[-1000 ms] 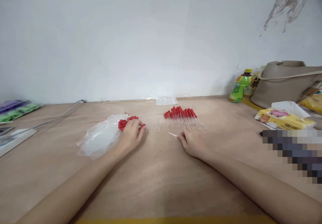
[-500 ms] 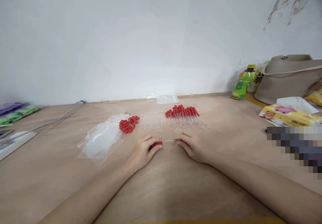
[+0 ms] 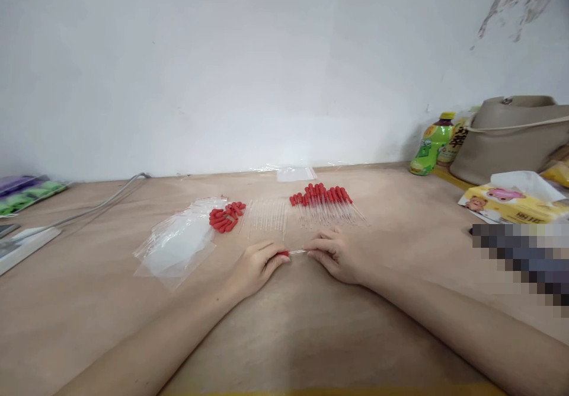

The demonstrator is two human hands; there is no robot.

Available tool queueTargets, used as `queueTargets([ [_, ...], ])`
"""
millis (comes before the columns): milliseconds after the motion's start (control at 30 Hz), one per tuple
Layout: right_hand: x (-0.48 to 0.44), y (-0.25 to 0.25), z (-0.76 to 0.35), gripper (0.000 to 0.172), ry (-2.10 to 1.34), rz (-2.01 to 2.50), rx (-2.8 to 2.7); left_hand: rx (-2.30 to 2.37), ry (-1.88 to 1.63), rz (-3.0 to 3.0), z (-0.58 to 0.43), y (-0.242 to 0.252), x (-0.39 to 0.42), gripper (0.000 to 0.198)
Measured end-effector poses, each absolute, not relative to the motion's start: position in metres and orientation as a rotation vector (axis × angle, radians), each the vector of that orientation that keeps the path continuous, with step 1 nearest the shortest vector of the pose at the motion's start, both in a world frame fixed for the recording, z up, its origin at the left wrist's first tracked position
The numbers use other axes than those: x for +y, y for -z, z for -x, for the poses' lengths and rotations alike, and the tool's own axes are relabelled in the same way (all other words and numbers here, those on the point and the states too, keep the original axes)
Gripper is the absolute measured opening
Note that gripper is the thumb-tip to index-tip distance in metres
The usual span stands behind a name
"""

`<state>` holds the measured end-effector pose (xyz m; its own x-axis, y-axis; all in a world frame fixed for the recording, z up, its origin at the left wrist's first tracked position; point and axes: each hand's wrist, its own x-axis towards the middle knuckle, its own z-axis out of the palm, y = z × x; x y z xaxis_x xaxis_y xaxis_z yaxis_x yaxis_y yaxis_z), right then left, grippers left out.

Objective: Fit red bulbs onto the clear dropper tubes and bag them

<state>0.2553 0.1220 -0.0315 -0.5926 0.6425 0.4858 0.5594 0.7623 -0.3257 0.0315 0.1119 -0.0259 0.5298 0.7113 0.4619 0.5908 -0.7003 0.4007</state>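
My left hand (image 3: 254, 265) pinches a red rubber bulb (image 3: 283, 254) just above the wooden table (image 3: 288, 325). My right hand (image 3: 334, 255) pinches a clear glass tube (image 3: 297, 252) whose end meets the bulb. Both hands rest in the middle of the table, fingertips almost touching. Beyond them lie a small heap of loose red bulbs (image 3: 227, 216), a row of bare glass tubes (image 3: 267, 215) and a fan of finished droppers with red bulbs (image 3: 326, 204).
A pile of clear plastic bags (image 3: 178, 242) lies left of the bulbs, another bag (image 3: 295, 174) by the wall. At the right stand a green bottle (image 3: 429, 150), a beige bag (image 3: 511, 138) and a tissue pack (image 3: 511, 201). A cable (image 3: 106, 200) and trays (image 3: 26, 191) are at the left.
My left hand took a red bulb from the heap and came back to the middle. My right hand drew a glass tube toward me; bulb and tube now meet.
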Motion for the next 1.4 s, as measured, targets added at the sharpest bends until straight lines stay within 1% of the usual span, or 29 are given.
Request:
queueTargets([
  [167, 0.121, 0.027, -0.255, 0.022, -0.131, 0.939, -2.375, 1.034, -0.860, -2.591, -0.032, 0.026, 0.111, 0.023],
  [300, 0.120, 0.026, -0.253, 0.023, -0.057, 0.980, -2.384, 1.068, -0.812, -2.615, -0.032, 0.026, 0.112, 0.023],
  [433, 0.117, 0.027, -0.251, 0.025, 0.067, 0.997, -2.391, 1.091, -0.819, -2.637, -0.031, 0.028, 0.113, 0.021],
  [533, 0.116, 0.027, -0.250, 0.025, 0.092, 1.008, -2.392, 1.092, -0.844, -2.647, -0.031, 0.029, 0.112, 0.020],
  [633, 0.115, 0.026, -0.248, 0.025, 0.045, 1.033, -2.396, 1.098, -0.872, -2.653, -0.032, 0.029, 0.112, 0.019],
  [833, 0.118, 0.021, -0.247, 0.027, -0.228, 1.044, -2.407, 1.035, -0.908, -2.605, -0.032, 0.026, 0.112, 0.016],
  [933, 0.120, 0.020, -0.248, 0.026, -0.256, 0.996, -2.462, 0.966, -0.865, -2.569, -0.031, 0.025, 0.111, 0.016],
  [1000, 0.121, 0.021, -0.249, 0.025, -0.196, 0.976, -2.492, 0.951, -0.829, -2.566, -0.031, 0.024, 0.112, 0.016],
  [1167, 0.120, 0.029, -0.246, 0.023, 0.120, 0.986, -2.424, 1.068, -0.857, -2.549, -0.033, 0.024, 0.112, 0.017],
  [1233, 0.122, 0.032, -0.246, 0.024, 0.150, 0.962, -2.380, 1.133, -0.889, -2.512, -0.034, 0.023, 0.112, 0.017],
  [1400, 0.127, 0.035, -0.253, 0.022, -0.071, 0.878, -2.288, 1.123, -0.961, -2.447, -0.032, 0.023, 0.113, 0.016],
])
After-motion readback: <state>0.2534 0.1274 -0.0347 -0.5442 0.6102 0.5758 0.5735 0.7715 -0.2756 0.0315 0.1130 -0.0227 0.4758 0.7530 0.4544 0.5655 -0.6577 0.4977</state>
